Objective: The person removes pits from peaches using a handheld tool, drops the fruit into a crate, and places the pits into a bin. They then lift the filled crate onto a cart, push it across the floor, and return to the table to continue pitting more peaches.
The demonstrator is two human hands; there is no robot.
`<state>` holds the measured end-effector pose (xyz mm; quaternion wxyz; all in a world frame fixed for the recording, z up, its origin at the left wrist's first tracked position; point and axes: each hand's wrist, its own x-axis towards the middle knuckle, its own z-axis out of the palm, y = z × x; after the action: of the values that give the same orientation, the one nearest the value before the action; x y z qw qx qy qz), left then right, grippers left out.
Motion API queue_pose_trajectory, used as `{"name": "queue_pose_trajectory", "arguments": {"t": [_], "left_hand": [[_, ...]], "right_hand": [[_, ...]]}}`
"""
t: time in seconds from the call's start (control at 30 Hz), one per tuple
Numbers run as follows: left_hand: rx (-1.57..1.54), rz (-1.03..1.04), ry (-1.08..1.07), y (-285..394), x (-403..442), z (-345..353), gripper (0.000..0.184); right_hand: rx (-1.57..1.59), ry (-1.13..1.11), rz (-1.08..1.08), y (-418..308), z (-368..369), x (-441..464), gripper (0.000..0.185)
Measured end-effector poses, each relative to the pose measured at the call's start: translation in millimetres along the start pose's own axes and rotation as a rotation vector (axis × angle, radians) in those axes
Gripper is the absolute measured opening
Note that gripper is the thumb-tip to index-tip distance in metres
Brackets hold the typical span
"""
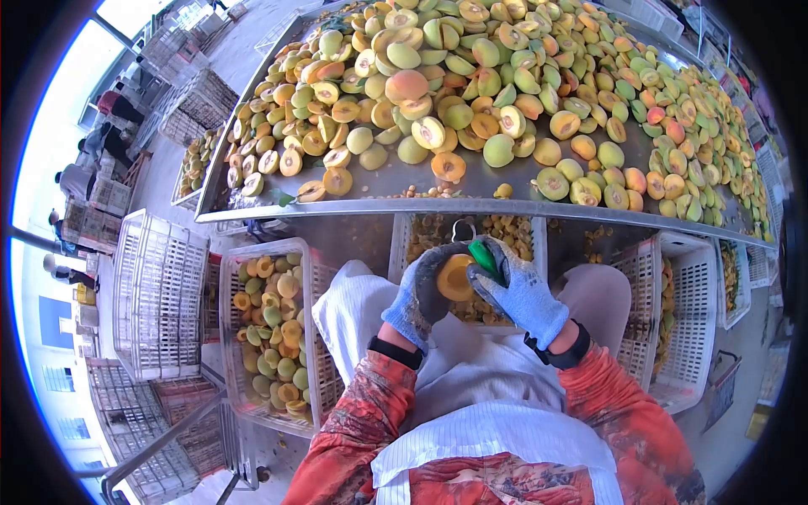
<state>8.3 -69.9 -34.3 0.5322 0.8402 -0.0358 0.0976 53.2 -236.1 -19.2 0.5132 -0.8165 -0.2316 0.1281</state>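
Note:
My left hand (419, 293), in a blue and grey work glove, is closed around a halved apricot (455, 279) above my lap. Its orange flesh faces up. In the matching glove, my right hand (520, 295) grips the green handle (483, 254) of a pitting tool, whose curved metal loop (462, 229) sticks out at the far end, just beyond the fruit. Both hands are close together, over a white crate (540, 252) between my knees that holds small brownish-orange pieces.
A metal-rimmed table (421, 205) heaped with whole and halved apricots (497, 151) stands ahead. Left of me a white crate (310, 353) holds apricot halves; an upright crate (160, 295) is beyond it. More crates (686, 320) stand right. People (118, 105) work far left.

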Motion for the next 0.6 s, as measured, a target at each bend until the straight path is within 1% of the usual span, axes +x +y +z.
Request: {"name": "queue_pose_trajectory", "arguments": {"t": [0.03, 0.07, 0.1, 0.13, 0.17, 0.23, 0.27, 0.3, 0.37, 0.4, 0.43, 0.5, 0.53, 0.6], "left_hand": [[0.001, -0.001, 0.002, -1.5, -0.1, -1.7, 0.044], [0.077, -0.028, 0.041, -2.4, 0.6, -4.6, 0.042], [0.153, -0.054, 0.082, -2.8, 1.8, -6.7, 0.040], [-0.240, -0.086, 0.116, -10.2, 3.5, -2.5, 0.034], [-0.239, -0.084, 0.121, -14.1, 8.2, -1.3, 0.034], [-1.852, -0.593, 0.231, -19.7, 17.1, 0.8, 0.033], [-1.790, -0.525, 0.281, -14.2, 18.3, 3.9, 0.043], [-1.791, -0.523, 0.280, -8.3, 17.5, 5.9, 0.043], [-1.298, -0.280, 0.224, 2.2, 12.8, 8.3, 0.045], [-1.382, -0.245, 0.175, 5.2, 12.1, 4.6, 0.049], [-1.385, -0.246, 0.174, 8.6, 11.2, -1.4, 0.049], [-0.565, -0.180, 0.061, 17.9, 9.7, -13.6, 0.046], [-0.566, -0.182, 0.066, 13.8, 8.8, -12.0, 0.046], [-0.184, 0.012, 0.143, -0.5, 9.7, -5.4, 0.044]], "right_hand": [[-0.041, 0.019, 0.023, -8.3, -1.8, -0.7, 0.043], [-0.040, 0.017, 0.023, -11.4, -1.2, -2.6, 0.043], [-0.117, 0.010, -0.010, -14.0, -0.2, -5.6, 0.038], [-0.195, 0.004, -0.045, -17.0, 0.8, -7.8, 0.033], [-0.197, 0.003, -0.050, -22.0, 3.8, -9.6, 0.033], [-0.249, -0.078, 0.062, -32.7, 13.2, -12.1, 0.033], [-0.263, -0.041, 0.031, -32.2, 17.2, -11.8, 0.032], [-0.264, -0.040, 0.030, -32.2, 19.0, -10.5, 0.032], [-0.310, -0.001, 0.008, -32.2, 20.8, -9.2, 0.028], [-0.311, 0.000, 0.011, -32.1, 20.0, -9.7, 0.028], [-0.355, -0.023, -0.007, -31.4, 18.2, -10.2, 0.028], [-0.401, -0.053, -0.025, -32.0, 17.4, -12.1, 0.027], [-0.399, -0.035, -0.048, -34.2, 17.8, -12.7, 0.026], [-0.397, -0.019, -0.078, -37.7, 20.2, -11.3, 0.025]]}}
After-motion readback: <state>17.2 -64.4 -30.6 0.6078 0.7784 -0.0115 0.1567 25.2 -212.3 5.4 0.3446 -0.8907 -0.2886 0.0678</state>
